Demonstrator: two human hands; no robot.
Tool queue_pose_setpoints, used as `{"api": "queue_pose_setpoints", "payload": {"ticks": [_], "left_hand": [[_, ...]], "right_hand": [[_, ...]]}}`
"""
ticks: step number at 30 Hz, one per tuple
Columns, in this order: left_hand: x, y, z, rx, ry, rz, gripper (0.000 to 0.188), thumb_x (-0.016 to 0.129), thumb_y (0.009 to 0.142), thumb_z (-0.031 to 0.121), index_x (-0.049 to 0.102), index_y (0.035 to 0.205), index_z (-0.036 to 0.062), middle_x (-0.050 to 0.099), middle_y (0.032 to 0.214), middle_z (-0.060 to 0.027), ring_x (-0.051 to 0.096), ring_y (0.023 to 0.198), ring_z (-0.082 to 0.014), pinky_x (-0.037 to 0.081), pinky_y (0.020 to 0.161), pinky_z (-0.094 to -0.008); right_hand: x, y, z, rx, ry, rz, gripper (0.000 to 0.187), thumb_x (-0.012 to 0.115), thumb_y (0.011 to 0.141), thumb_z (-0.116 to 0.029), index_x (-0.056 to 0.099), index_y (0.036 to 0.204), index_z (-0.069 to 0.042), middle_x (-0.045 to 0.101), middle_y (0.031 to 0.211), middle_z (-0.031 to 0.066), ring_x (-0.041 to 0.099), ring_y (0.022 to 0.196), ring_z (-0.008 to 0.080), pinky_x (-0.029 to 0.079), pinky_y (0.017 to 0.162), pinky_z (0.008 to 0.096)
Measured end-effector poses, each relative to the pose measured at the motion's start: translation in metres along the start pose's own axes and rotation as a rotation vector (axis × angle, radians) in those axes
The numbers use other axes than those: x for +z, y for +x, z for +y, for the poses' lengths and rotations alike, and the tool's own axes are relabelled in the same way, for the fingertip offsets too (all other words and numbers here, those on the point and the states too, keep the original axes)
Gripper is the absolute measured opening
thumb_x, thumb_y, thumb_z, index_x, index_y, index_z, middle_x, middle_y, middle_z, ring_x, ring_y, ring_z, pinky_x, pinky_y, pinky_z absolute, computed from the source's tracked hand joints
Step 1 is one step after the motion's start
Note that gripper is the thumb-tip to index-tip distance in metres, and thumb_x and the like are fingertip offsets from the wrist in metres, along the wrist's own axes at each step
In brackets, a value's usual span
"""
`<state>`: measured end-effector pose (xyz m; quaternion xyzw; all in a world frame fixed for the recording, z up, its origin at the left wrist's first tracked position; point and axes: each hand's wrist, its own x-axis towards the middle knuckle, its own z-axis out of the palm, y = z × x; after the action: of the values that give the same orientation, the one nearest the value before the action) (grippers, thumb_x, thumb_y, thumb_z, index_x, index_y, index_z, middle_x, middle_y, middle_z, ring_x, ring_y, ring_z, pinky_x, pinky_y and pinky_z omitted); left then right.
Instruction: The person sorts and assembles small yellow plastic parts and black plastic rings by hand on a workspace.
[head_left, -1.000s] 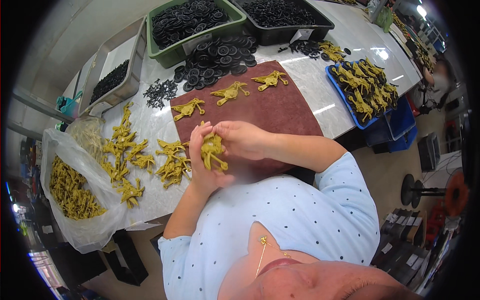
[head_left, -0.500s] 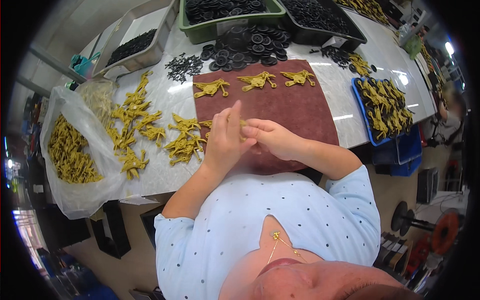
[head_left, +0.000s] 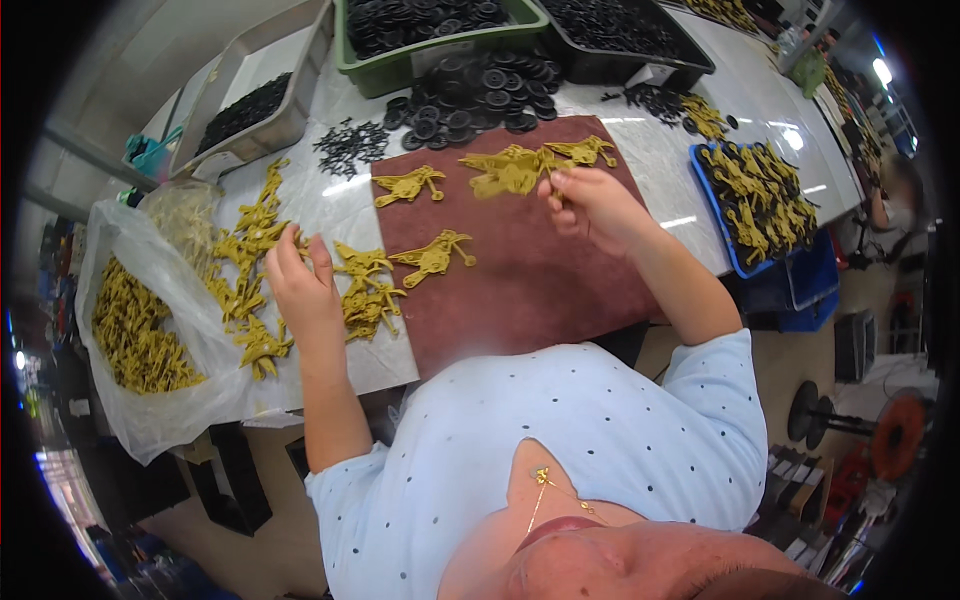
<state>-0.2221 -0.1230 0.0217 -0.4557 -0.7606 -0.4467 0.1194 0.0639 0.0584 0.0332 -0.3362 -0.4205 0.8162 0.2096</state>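
Note:
My right hand (head_left: pixel 590 205) pinches a yellow plastic part (head_left: pixel 550 168) between thumb and fingers at the top of the maroon cloth (head_left: pixel 540 260). Motion blurs the held part, and it overlaps another yellow part (head_left: pixel 500 172) in the middle of the far row. A similar spiky, bird-shaped part (head_left: pixel 408 187) lies at that row's left, and one more (head_left: pixel 583 152) at its right. Nearer me, a fourth yellow part (head_left: pixel 435 257) rests on the cloth's left side. My left hand (head_left: pixel 308 285) is open, thumb and fingers apart, over the table between loose yellow parts (head_left: pixel 367 290) and a longer heap (head_left: pixel 250 240).
A clear plastic bag (head_left: pixel 150 340) of yellow parts stands at the left. Black wheels (head_left: pixel 470 105) are heaped before a green bin (head_left: pixel 440 50); small black pieces (head_left: pixel 350 147) lie beside them. A blue tray (head_left: pixel 715 220) of yellow-and-black assemblies sits at the right.
My hands were together over the near part of the cloth and have moved apart. The right carried a yellow part to the far row; the left went left toward the loose parts.

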Motion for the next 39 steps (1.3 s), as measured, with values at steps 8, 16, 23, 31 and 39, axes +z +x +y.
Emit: {"api": "queue_pose_setpoints", "payload": {"ticks": [8, 16, 23, 31, 39], "left_hand": [[0.032, -0.034, -0.025, 0.009, 0.618, -0.296, 0.049, 0.064, 0.085, 0.036, 0.057, 0.114, -0.0019, 0.055, 0.103, -0.0205, 0.053, 0.097, -0.0359, 0.044, 0.080, -0.0442], [-0.021, 0.001, -0.060, -0.086, 0.428, -0.371, 0.035, 0.056, 0.083, 0.000, 0.059, 0.117, 0.0069, 0.054, 0.120, -0.0145, 0.050, 0.111, -0.0324, 0.039, 0.094, -0.0472], [-0.052, 0.010, -0.069, -0.041, 0.557, -0.746, 0.059, 0.073, 0.064, -0.001, 0.058, 0.119, 0.0149, 0.041, 0.135, -0.0089, 0.040, 0.121, -0.0309, 0.037, 0.098, -0.0436], [-0.047, 0.035, -0.096, 0.119, 0.488, -0.540, 0.045, 0.072, 0.067, 0.003, 0.059, 0.110, 0.0062, 0.057, 0.110, -0.0081, 0.051, 0.107, -0.0270, 0.040, 0.092, -0.0397], [-0.036, 0.032, -0.044, -0.236, -0.698, -0.267, 0.036, 0.062, 0.087, 0.014, 0.052, 0.118, 0.0000, 0.063, 0.109, -0.0132, 0.059, 0.100, -0.0171, 0.046, 0.088, -0.0294]], "right_hand": [[-0.030, 0.033, 0.023, 0.156, -0.663, 0.100, 0.024, 0.046, 0.097, -0.021, 0.056, 0.098, 0.001, 0.058, 0.070, 0.0029, 0.054, 0.059, 0.0088, 0.044, 0.053, 0.0241], [-0.030, 0.017, 0.041, -0.401, -1.513, 0.232, 0.039, 0.052, 0.091, -0.024, 0.043, 0.122, -0.001, 0.062, 0.083, 0.0249, 0.060, 0.078, 0.0426, 0.047, 0.070, 0.0484], [-0.006, 0.007, 0.030, -0.483, -1.460, 0.369, 0.044, 0.056, 0.091, -0.020, 0.041, 0.129, -0.006, 0.062, 0.078, 0.0217, 0.061, 0.075, 0.0403, 0.046, 0.064, 0.0461], [0.026, 0.000, 0.025, -0.532, -1.301, 0.265, 0.040, 0.057, 0.090, -0.019, 0.045, 0.123, -0.002, 0.063, 0.083, 0.0228, 0.062, 0.078, 0.0393, 0.048, 0.067, 0.0441], [0.055, 0.009, 0.028, -0.706, -1.011, 0.034, 0.022, 0.055, 0.092, -0.011, 0.056, 0.113, -0.003, 0.062, 0.080, 0.0087, 0.056, 0.063, 0.0148, 0.047, 0.060, 0.0285]]}}
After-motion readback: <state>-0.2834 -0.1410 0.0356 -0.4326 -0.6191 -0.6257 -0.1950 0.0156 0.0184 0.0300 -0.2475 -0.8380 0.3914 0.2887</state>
